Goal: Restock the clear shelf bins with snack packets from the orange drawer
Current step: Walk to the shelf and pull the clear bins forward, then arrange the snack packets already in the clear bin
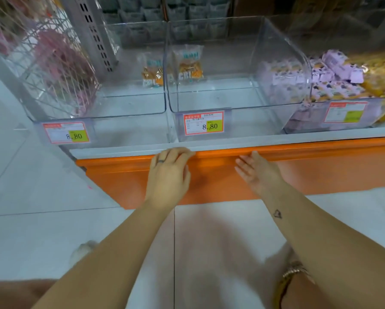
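Observation:
The orange drawer [309, 170] runs below the shelf and looks closed. My left hand [168, 175] has its fingers curled over the drawer's top lip. My right hand [257, 172] lies with straight fingers against the drawer front, fingertips at the lip. Above stand clear bins. The left bin [129, 108] holds one orange snack packet [152, 73] at the back. Another such packet [190, 63] stands alone in the middle bin [243, 101]. Both bins carry 8.80 price labels.
A third clear bin [309, 121] on the right is piled with purple packets [334, 74], with yellow packets [381, 72] beyond it. A wire rack [53, 59] with pink items stands at the left. White tiled floor [42, 230] lies under my arms.

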